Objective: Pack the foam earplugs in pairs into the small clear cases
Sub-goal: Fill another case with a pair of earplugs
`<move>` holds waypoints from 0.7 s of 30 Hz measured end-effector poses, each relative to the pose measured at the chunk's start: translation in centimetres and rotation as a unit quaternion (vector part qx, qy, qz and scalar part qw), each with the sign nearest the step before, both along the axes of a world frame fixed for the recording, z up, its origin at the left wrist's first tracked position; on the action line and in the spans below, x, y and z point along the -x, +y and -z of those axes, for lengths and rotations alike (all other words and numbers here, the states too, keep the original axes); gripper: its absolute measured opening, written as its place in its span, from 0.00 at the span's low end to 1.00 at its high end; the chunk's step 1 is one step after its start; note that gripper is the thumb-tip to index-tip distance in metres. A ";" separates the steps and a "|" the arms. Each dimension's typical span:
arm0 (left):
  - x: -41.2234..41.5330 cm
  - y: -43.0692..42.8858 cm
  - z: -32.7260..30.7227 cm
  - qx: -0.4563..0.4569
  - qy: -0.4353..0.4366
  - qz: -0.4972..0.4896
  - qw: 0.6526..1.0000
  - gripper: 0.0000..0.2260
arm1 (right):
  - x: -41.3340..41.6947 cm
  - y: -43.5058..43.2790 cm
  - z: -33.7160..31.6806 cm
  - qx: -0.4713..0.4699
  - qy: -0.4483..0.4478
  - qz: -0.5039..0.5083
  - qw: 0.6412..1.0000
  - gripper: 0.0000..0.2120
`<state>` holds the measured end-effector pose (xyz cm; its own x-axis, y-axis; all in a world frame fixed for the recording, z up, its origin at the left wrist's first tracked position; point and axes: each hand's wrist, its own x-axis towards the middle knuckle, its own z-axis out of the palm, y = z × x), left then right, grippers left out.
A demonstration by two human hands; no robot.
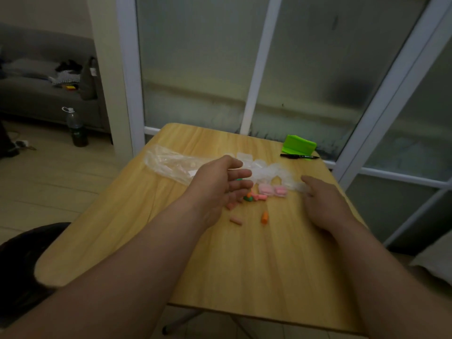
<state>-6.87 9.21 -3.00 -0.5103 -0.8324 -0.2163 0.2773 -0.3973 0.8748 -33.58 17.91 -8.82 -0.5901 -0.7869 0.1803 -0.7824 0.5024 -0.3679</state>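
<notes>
Left hand: the left hand (220, 182) is hovering over the middle of the table, its fingers reaching loosely apart and fairly straight; a bit of green is showing between them, and I cannot tell whether it is being held.
Right hand: the right hand (320, 201) is lying low at the right of centre, back towards the camera; its fingertips are reaching the edge of the clear cases, and whether they are gripping one cannot be told.
Loose earplugs: a small cluster of green, orange and pink earplugs (254, 197) is lying just beside the left fingertips; an orange earplug (264, 217) and a pink earplug (236, 220) are lying apart, nearer the camera.
Filled cases: two cases with pink earplugs (272, 190) are sitting side by side between the hands.
Empty cases: a pile of clear cases (269, 172) is lying just behind them.
Table: the wooden table (244, 265) is carrying everything.
Plastic bag: a clear plastic bag (168, 162) is lying crumpled at centre left.
Far right corner: a black marker (299, 156) is lying in front of a green folded object (298, 144).
Floor, left of frame: a bottle (77, 128) is standing before a grey sofa (36, 94).
</notes>
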 end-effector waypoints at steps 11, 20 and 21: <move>0.3 0.0 0.2 0.008 -0.013 0.009 1.000 0.09 | -1.3 1.2 -1.9 -0.038 0.043 0.005 0.998 0.16; -0.8 1.1 0.7 0.064 -0.053 0.034 0.996 0.10 | -6.3 3.2 -5.2 0.039 -0.051 -0.070 0.995 0.08; -1.0 1.2 0.8 0.078 -0.063 0.038 0.994 0.10 | -7.2 3.2 -5.6 0.075 -0.066 -0.080 0.992 0.06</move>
